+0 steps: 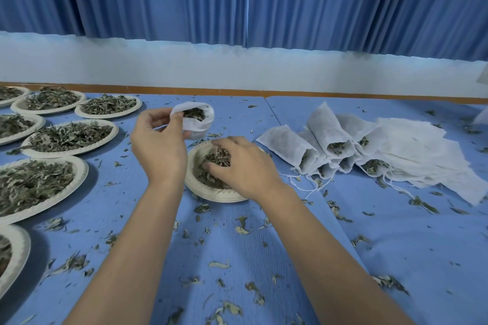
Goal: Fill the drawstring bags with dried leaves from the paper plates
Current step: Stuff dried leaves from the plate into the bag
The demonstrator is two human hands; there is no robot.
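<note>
My left hand holds a white drawstring bag by its rim, mouth open and facing me, with dried leaves showing inside. Just below it a white paper plate sits on the blue table. My right hand reaches into that plate, fingers curled round a clump of dried leaves. The bag hangs just beyond the plate's far edge.
Several leaf-filled paper plates crowd the left side. To the right lies a heap of filled bags with loose strings, and a stack of flat empty bags. Leaf scraps litter the blue tablecloth. A blue curtain hangs behind.
</note>
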